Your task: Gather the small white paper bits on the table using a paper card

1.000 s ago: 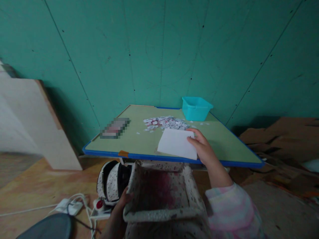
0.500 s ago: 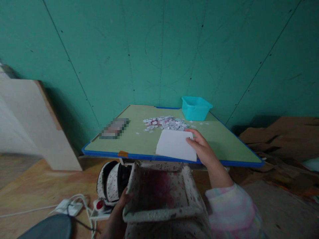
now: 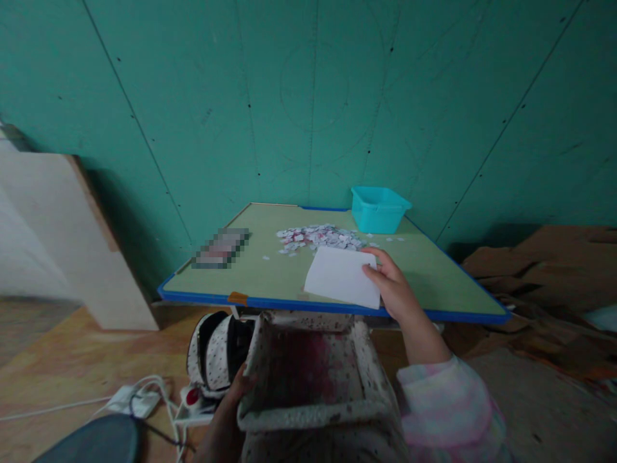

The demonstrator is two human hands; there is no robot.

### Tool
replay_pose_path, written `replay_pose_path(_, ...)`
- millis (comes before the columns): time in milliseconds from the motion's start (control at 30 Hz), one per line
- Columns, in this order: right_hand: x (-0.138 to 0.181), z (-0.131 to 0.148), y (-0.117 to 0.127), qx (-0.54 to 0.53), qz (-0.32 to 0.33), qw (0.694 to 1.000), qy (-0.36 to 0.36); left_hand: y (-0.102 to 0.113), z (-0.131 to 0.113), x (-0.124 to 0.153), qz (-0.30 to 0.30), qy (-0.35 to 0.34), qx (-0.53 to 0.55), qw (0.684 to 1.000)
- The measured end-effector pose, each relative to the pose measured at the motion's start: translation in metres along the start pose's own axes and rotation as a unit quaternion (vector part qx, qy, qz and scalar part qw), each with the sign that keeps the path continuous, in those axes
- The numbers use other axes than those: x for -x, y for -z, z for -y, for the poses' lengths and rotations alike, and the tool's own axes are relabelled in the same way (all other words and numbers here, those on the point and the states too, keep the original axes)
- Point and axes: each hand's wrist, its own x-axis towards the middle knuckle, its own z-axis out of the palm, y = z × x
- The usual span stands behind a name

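My right hand (image 3: pixel 390 286) pinches a blank white sheet of paper (image 3: pixel 340 276) by its right edge, thumb on top. The sheet is tilted over the front edge of the green table (image 3: pixel 270 280). Behind it lies a heap of small white paper pieces (image 3: pixel 332 236), some with pinkish marks. Below the table edge, my left hand (image 3: pixel 235 399) grips the left side of a stained, speckled box (image 3: pixel 313 415); most of its fingers are hidden. Dark reddish stains mark the inside of this box.
A turquoise plastic basket (image 3: pixel 380 215) stands at the table's back right. At the left lies a pixelated flat object (image 3: pixel 222 248). On the floor are a spotted bag (image 3: pixel 219 354), a power strip (image 3: pixel 195 415) with cords and a dark round seat (image 3: pixel 96 440). Cardboard (image 3: pixel 544 263) is piled right.
My right hand and the white sheet have shifted slightly up and to the right. My left hand and the box stay where they were.
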Motion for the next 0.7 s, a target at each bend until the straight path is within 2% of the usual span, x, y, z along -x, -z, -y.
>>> replay_pose_path(200, 0.001, -0.001, 0.000, -0.007, 0.040, 0.999, -0.009, -0.003, 0.000, 0.004, 0.044, -0.020, 0.012, 0.999)
replay_pose_path(367, 0.002, 0.001, 0.000, -0.016, 0.057, 0.998, -0.009, -0.002, 0.002, -0.001, -0.011, -0.028, 0.001, 1.000)
replay_pose_path(500, 0.003, 0.003, 0.000, -0.029, 0.076, 0.997, -0.016, -0.010, -0.003, 0.007, 0.008, -0.040, 0.001, 0.999)
replay_pose_path(600, 0.002, 0.003, 0.001, -0.035, 0.060, 0.997, -0.017, -0.017, -0.006, 0.014, 0.022, -0.043, 0.006, 0.999)
replay_pose_path(700, 0.000, 0.002, 0.001, -0.023, 0.004, 1.000, -0.006, -0.016, -0.005, 0.014, 0.013, -0.040, 0.007, 0.999)
